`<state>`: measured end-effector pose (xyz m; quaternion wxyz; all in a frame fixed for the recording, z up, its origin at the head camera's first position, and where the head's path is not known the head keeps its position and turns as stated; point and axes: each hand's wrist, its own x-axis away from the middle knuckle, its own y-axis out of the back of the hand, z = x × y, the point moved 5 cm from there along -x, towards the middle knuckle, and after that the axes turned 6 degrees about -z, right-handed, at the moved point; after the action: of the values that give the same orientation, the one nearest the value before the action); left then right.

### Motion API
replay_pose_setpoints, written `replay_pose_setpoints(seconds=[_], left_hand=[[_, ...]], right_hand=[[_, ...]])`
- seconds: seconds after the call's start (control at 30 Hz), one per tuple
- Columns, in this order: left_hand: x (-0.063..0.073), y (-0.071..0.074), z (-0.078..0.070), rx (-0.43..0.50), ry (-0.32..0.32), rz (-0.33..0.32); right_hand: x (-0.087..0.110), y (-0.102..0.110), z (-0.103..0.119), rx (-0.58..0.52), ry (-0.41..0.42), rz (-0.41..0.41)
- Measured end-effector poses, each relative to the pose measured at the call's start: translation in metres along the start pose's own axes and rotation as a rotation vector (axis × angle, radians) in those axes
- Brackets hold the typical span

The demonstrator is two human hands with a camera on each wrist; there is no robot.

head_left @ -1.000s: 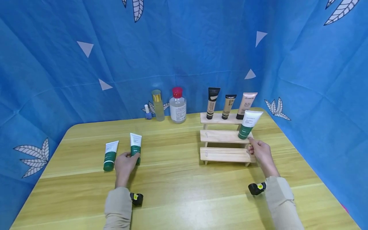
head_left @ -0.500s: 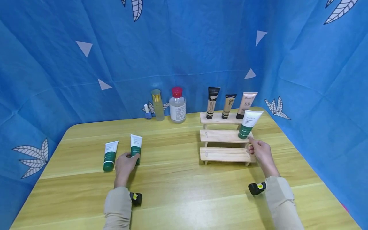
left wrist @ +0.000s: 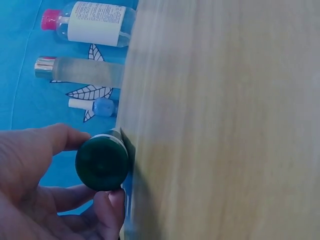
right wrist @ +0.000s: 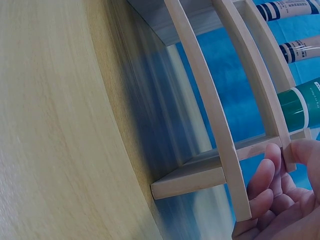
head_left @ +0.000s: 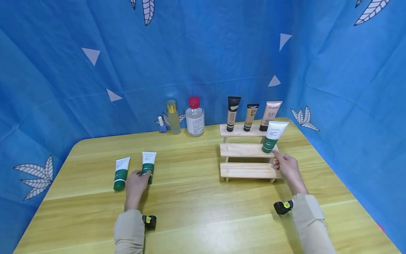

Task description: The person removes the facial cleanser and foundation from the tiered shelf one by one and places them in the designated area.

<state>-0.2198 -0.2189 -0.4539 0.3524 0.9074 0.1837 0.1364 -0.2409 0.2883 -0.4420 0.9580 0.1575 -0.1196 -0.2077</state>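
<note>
Apparently the step in hand is a careful grasp of one green and white tube (head_left: 148, 164) with the left hand (head_left: 136, 185), while the right hand (head_left: 288, 169) steadies the wooden rack (head_left: 244, 170). To do it well, I would pinch firmly on the green cap (left wrist: 101, 162) and only lightly on the likely soft body, since squeezing there would probably bend the tube or let it twist. A straight lift would be safest, because the second tube (head_left: 121, 174) lies just beside the left hand, on its outer side, and a sideways sweep could knock it. The right thumb and fingers should press only on the end of the middle shelf (head_left: 241, 150), because the standing tube (head_left: 274, 135) is close by the thumb and might topple if the wood jolts. As for the grip, the left thumb and fingers pinch the tube near its cap, which faces back toward the wrist, with the white end pointing away from the person, out beyond the fingertips; whether it touches the table (head_left: 203, 211) I cannot tell. The right thumb and fingers pinch the shelf's end, thumb above and fingers below
</note>
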Motion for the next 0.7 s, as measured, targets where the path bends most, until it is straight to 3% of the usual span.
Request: replay_pose_setpoints(seconds=[0.7], left_hand=[[0.010, 0.011, -0.016, 0.068, -0.058, -0.103]], right_hand=[[0.001, 0.000, 0.002, 0.004, 0.001, -0.005]])
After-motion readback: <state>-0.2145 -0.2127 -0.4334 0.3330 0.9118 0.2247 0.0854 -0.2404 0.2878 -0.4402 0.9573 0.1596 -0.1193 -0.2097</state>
